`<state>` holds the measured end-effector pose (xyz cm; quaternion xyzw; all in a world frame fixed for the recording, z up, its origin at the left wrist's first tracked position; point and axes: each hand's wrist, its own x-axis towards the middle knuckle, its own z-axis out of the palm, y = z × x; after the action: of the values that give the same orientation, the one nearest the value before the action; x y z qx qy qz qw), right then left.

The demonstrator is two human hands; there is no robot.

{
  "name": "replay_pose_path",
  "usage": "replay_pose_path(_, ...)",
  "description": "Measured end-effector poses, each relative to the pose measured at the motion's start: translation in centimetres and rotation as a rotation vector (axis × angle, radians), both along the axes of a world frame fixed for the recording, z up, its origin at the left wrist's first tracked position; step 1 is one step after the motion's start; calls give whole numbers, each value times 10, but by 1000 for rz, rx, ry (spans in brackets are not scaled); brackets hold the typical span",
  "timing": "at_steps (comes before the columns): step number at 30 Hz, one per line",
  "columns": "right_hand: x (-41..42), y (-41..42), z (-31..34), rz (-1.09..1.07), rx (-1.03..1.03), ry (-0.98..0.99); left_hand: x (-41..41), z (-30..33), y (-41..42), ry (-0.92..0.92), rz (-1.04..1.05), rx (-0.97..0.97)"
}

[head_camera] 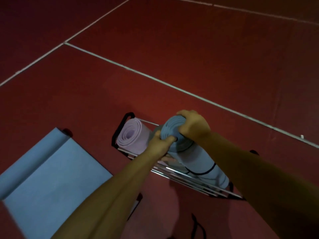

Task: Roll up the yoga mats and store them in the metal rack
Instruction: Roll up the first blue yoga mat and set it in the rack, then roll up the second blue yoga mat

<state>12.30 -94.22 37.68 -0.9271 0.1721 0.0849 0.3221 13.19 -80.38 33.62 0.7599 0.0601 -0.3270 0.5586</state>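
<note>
Setting: a dark red floor (pixel 189 54) crossed by pale painted lines (pixel 155 78), seen from above in dim light.

Metal rack: a chrome wire rack (pixel 174 173) with black end frames stands on the floor near the middle of the view, its long side running from upper left to lower right.

Pink mat: a rolled pink yoga mat (pixel 132 136) stands in the left end of the rack, its spiral end facing the camera.

Grey-blue mat: a rolled grey-blue yoga mat (pixel 195 157) sits tilted in the rack just right of the pink roll, its top end raised toward the camera; a thin black strap (pixel 207 172) loops around its lower part.

Left hand: the left hand (pixel 159 144) grips the near lower edge of the roll's top end, thumb hooked over the spiral face.

Right hand: the right hand (pixel 194 125) clamps over the upper right rim of the same end, fingers curled around it.

Hands together: both hold the one roll, close to each other on opposite sides of its end.

Flat mat: a blue yoga mat (pixel 51 178) lies on the floor to the left of the rack, mostly unrolled, with one end curled up.

Floor, bottom edge: a black strap-like item (pixel 196 225), too dim to identify.
</note>
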Motion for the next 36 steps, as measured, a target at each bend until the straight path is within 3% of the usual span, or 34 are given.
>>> replay_pose_path(3, -4, 7, 16, 126, -358, 217, -6, 6, 1, -8, -134, 67)
replay_pose_path(6, -9, 25, 37, 293, -492, 186, -12, 19, 1, 84, -239, 108)
replay_pose_path(8, -11, 44, 42, 382, -464, 110, -14, 25, 11, 115, -187, 16)
replay_pose_path(11, -12, 77, 36, 413, -264, -80, -16, 28, 58, 14, -36, -76)
replay_pose_path(14, -17, 118, 19, 482, -85, -231, -22, 18, 129, -19, 185, 19)
replay_pose_path(18, -25, 197, -27, 621, 28, -272, -58, -16, 252, -26, 390, 168)
replay_pose_path(21, -49, 272, -78, 680, 65, -253, -118, -48, 339, 49, 498, 195)
replay_pose_path(26, -126, 385, -211, 765, 48, 124, -236, -157, 456, 181, 576, 349)
replay_pose_path(28, -163, 417, -283, 817, -70, 239, -276, -220, 489, 207, 605, 433)
replay_pose_path(32, -229, 457, -420, 1017, -355, 250, -336, -349, 523, 231, 535, 586)
replay_pose_path(36, -231, 495, -529, 1047, -372, 79, -351, -456, 536, -36, 337, 781)
